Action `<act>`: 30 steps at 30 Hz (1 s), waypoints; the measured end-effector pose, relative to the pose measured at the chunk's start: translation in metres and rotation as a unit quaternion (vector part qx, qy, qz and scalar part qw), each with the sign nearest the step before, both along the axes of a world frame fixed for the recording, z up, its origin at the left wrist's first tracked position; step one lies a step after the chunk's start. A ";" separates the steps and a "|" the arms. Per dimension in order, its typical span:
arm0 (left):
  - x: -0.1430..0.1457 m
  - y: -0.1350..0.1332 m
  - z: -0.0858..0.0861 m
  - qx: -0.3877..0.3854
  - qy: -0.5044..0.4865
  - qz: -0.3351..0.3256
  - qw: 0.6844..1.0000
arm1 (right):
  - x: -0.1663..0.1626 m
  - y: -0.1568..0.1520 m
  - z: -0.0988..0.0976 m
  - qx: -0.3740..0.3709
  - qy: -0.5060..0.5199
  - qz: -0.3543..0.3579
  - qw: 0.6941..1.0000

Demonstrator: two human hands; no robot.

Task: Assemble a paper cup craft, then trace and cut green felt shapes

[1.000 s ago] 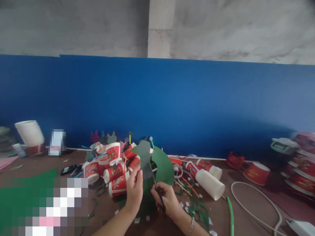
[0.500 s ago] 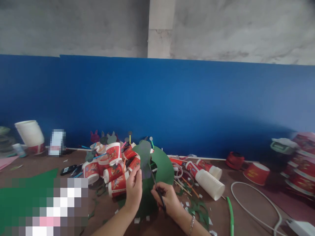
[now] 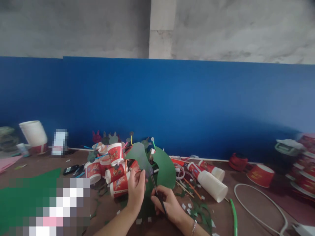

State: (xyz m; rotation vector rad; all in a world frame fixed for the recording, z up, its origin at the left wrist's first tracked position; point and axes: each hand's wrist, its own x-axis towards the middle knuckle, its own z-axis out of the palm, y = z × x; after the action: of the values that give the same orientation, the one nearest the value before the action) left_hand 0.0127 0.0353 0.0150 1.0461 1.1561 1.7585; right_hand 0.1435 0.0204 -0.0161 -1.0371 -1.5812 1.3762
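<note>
Low in the middle of the view, above a brown table (image 3: 221, 218), the person's left hand (image 3: 136, 186) is holding a grey-green paper piece (image 3: 139, 157), its thumb and fingers clamped on the lower part. The piece's rounded end is pointing toward 11 o'clock, and its long axis is running from 11 to 5. A darker green sheet (image 3: 166, 167) is curving out at the hands' 2 o'clock; whether it is joined to the paler piece, I cannot tell.

At the left hand's 4 o'clock, the right hand (image 3: 167, 200) is gripping scissors (image 3: 154, 183), its fingers curling around the dark handles. The blades are pointing to 11 o'clock, the long axis running down to 5, and the tips are reaching the paper's right edge. How far the blades are parted is too small to tell.

A heap of red-and-white cups (image 3: 119, 185) is lying at the left hand's 10 o'clock. A stack of white cups (image 3: 213, 185) is lying on its side at the right hand's 2 o'clock, and green paper scraps (image 3: 202, 211) are lying at its 4 o'clock.
</note>
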 end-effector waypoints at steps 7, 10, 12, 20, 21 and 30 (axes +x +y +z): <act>0.001 -0.001 -0.001 -0.003 0.009 -0.010 1.000 | 0.001 0.001 0.004 -0.012 -0.006 -0.002 1.000; 0.001 -0.001 -0.002 -0.011 0.005 -0.010 1.000 | 0.000 0.001 0.003 -0.009 -0.002 -0.002 1.000; 0.001 -0.001 -0.002 -0.013 0.010 -0.014 1.000 | 0.000 0.000 0.003 -0.008 0.001 -0.005 1.000; 0.001 0.000 -0.007 0.003 0.026 -0.015 1.000 | 0.000 0.000 0.005 -0.009 -0.003 -0.012 1.000; 0.002 0.001 -0.007 0.005 0.025 -0.015 1.000 | 0.000 0.000 0.005 -0.009 -0.006 -0.013 1.000; 0.002 0.001 -0.008 0.001 0.010 -0.032 0.999 | 0.000 0.000 0.005 -0.005 -0.008 -0.014 1.000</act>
State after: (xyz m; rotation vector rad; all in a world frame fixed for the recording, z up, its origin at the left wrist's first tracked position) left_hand 0.0146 0.0359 0.0073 1.0928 1.1213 1.7023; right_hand 0.1440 0.0201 -0.0109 -1.0739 -1.5670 1.3615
